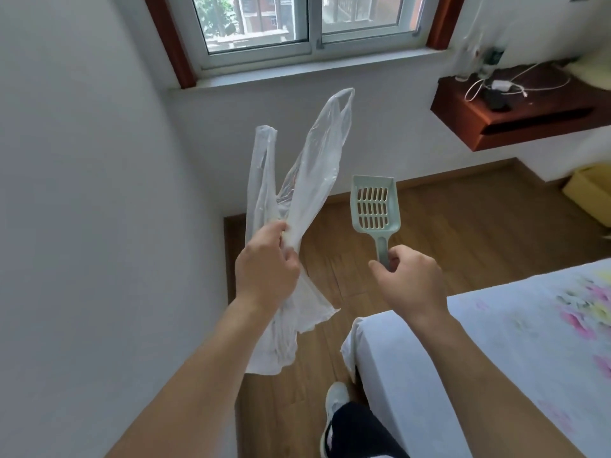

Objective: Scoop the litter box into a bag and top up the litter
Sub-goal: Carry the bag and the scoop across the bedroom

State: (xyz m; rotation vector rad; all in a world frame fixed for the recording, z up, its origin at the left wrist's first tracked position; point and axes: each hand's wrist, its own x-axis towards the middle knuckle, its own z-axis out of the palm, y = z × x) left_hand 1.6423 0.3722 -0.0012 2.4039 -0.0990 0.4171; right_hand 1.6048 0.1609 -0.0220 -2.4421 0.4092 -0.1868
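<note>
Your left hand [267, 269] has its fingers bunched on the plastic bag [297, 180]; your right hand [410, 279] pinches the litter scoop [375, 206] handle, both probably ready for scooping.

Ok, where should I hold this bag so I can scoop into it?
Take one handle loop, from the side. The left hand now bunches the bag mid-body, so the mouth looks pinched shut. Holding a loop would likely let it hang open below for the scoop in the right hand.
</note>
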